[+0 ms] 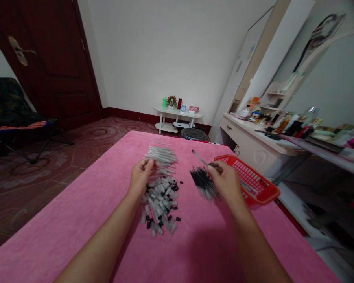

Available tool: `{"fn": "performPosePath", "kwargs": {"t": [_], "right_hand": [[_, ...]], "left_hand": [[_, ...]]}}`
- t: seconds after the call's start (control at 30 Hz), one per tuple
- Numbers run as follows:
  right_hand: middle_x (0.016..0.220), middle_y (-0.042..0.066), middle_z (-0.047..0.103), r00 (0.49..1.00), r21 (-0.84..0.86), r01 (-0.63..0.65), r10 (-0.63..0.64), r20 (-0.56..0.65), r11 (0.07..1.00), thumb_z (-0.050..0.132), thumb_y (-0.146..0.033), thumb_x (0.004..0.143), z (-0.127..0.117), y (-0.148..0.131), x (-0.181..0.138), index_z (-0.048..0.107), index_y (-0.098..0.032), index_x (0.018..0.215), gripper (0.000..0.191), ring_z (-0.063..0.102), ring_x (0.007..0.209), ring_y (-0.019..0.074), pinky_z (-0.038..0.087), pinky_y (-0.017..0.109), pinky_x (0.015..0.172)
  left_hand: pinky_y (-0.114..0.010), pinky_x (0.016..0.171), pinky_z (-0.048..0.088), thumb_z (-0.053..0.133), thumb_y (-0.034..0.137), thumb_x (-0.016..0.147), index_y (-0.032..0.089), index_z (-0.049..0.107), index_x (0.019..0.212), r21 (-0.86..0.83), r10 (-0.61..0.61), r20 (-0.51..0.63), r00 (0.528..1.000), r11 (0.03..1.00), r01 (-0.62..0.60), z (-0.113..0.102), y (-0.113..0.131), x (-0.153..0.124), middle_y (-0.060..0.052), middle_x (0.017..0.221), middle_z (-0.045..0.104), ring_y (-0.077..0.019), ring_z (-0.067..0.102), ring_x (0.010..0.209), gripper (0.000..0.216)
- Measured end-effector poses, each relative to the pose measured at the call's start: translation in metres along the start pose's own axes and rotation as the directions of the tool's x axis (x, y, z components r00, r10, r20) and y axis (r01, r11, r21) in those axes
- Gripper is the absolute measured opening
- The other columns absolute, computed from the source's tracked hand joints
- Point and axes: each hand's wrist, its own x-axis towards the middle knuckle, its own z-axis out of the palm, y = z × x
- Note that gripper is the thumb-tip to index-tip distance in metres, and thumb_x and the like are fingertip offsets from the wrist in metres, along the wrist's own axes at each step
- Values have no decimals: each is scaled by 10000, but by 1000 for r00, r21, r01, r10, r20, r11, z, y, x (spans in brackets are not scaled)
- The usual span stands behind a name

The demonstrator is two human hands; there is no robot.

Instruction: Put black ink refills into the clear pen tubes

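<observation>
My left hand (141,176) is closed in a loose fist over a heap of clear pen barrels and small black caps (161,204) on the pink table cover (76,212). A neat row of clear barrels (162,154) lies just beyond it. My right hand (225,181) is pinched on a thin grey pen part (199,157) that sticks up and away. Under that hand lies a bundle of black refills (202,181). What the left fingers hold is hidden.
A red plastic basket (258,188) sits at the table's right edge, right of my right hand. Beyond are a white dresser with cosmetics (253,137), a small white side table (177,118), a dark door (47,59) and a folding chair (14,114).
</observation>
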Motion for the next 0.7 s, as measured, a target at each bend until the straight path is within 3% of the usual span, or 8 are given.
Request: {"fn": "performPosePath", "kwargs": {"t": [0.07,0.13,0.23,0.33,0.43,0.5,0.6,0.7], "right_hand": [[784,94,687,981,-236,-76,30,-191,969,503,-386,780,-29,15,10,667,-178,865,279,620,716,212,417,286,613],[799,114,691,943,-411,-244,116,-312,878,491,-432,782,-52,31,15,688,-199,893,324,624,755,261,400,314,597],[881,140,692,906,-520,-396,230,-355,757,485,-464,772,-72,57,18,692,-230,960,365,628,800,309,395,340,574],[926,172,685,887,-559,-460,326,-327,690,481,-470,768,-76,77,18,698,-212,976,396,630,835,327,413,358,587],[968,178,681,899,-567,-437,312,-308,699,492,-433,767,-74,85,18,673,-191,1049,413,630,872,330,435,373,632],[987,159,682,921,-531,-375,238,-310,760,505,-401,766,-72,82,18,658,-185,1070,403,632,885,308,447,364,665],[961,126,692,952,-415,-221,102,-289,882,517,-367,767,-66,68,19,676,-165,1004,350,638,860,253,456,326,707],[910,108,703,980,-291,-53,-7,-200,955,517,-348,774,-52,48,18,690,-144,947,320,641,816,219,457,301,720]], "left_hand": [[-205,571,491,670,498,684,138,622,821,15,55,-142,988,998,-54,-18,-2,10,-60,751,680,-142,641,662,389],[-193,558,480,675,475,677,138,621,812,14,85,-264,961,996,-84,-32,-5,17,-40,722,667,-120,624,623,367],[-192,544,477,676,438,669,131,616,815,-5,72,-346,935,997,-79,-44,-12,21,-28,697,656,-104,598,571,346],[-197,537,480,678,412,654,123,611,805,-34,38,-344,938,998,-53,-46,-19,20,-24,686,649,-102,588,556,332],[-207,531,484,662,396,659,120,608,810,-28,22,-318,948,999,-33,-46,-26,20,-23,690,646,-107,589,555,319],[-228,534,496,642,396,670,121,604,819,-14,21,-320,947,1000,-27,-47,-29,21,-24,702,649,-115,593,558,315],[-264,556,513,601,408,696,119,603,844,45,45,-333,942,998,-32,-48,-35,23,-31,716,654,-125,598,556,324],[-278,590,516,529,441,744,111,604,915,226,115,-281,953,973,-51,-51,-41,25,-63,777,676,-146,623,605,379]]}}
